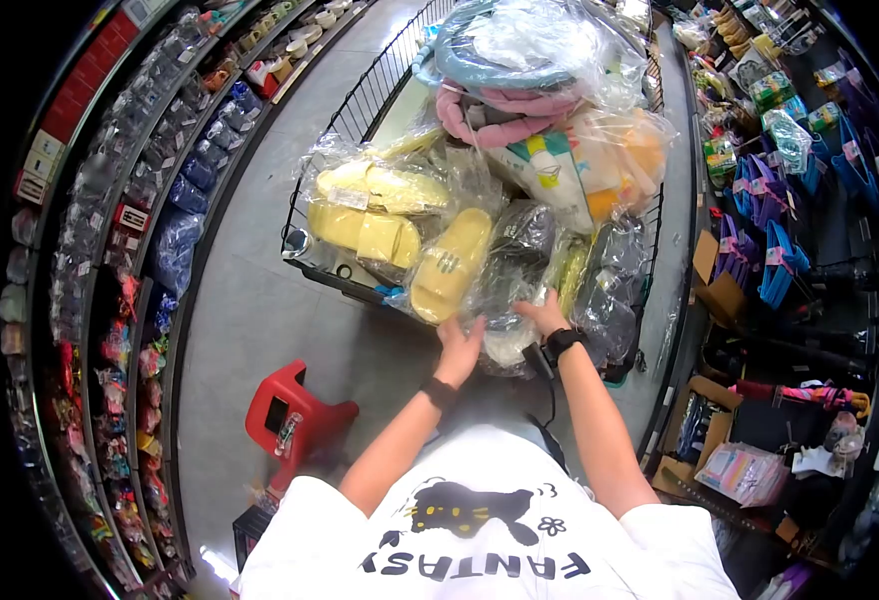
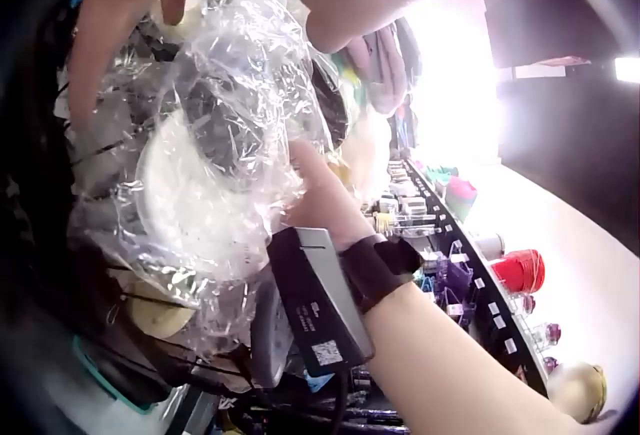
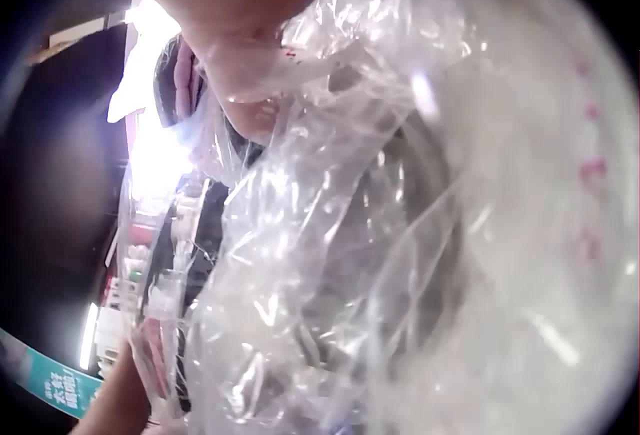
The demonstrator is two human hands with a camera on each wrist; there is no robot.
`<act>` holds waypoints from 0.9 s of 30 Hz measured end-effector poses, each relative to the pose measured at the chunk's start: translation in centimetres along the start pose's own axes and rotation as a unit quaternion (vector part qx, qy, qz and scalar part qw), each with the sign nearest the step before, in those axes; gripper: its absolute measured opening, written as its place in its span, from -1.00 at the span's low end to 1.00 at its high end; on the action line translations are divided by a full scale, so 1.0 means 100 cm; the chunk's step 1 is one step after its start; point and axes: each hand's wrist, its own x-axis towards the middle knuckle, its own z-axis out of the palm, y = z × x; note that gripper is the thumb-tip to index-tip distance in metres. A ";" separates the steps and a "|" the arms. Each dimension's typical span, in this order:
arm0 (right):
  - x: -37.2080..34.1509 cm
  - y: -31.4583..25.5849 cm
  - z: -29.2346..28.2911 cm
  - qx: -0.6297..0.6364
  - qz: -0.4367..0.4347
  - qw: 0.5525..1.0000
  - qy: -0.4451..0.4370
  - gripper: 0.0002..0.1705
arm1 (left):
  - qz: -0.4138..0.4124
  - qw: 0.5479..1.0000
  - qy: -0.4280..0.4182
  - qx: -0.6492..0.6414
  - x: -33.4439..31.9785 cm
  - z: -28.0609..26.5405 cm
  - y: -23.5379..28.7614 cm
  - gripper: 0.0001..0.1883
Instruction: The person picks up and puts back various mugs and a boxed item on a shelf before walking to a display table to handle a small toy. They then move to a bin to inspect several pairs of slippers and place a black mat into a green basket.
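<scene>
Between both hands is a clear plastic-wrapped pack (image 2: 190, 190) with a pale rounded shape and a grey part inside, at the near edge of a loaded cart. My left hand (image 1: 459, 348) holds its left side; in the left wrist view the fingers and thumb spread around the crinkled plastic. My right hand (image 1: 548, 318) grips the other side, its thumb pressing the film in the right wrist view. Just beyond lies a bagged dark slipper (image 1: 522, 232). A yellow slipper (image 1: 452, 262) in plastic lies by the left hand. The pack's exact contents are blurred by glare.
The black wire cart (image 1: 365, 290) also carries more bagged yellow slippers (image 1: 360, 225), dark slippers (image 1: 610, 285) and ring-shaped blue and pink goods (image 1: 508, 115). A red stool (image 1: 295, 415) stands at left on the grey floor. Stocked shelves (image 1: 175, 150) line both sides.
</scene>
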 end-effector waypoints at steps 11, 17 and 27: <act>-0.069 -0.017 -0.024 0.186 -0.170 0.968 0.005 -0.04 | 0.208 0.976 -0.056 -0.027 -0.038 0.010 0.041 -0.32; 0.011 -0.005 -0.025 -0.034 -0.077 0.996 -0.014 0.02 | 0.184 0.945 -0.103 0.251 0.009 -0.009 0.063 -0.54; -0.101 -0.054 0.005 -0.265 -0.283 0.892 0.231 0.00 | 0.222 0.929 0.068 0.287 0.029 -0.108 0.057 -0.21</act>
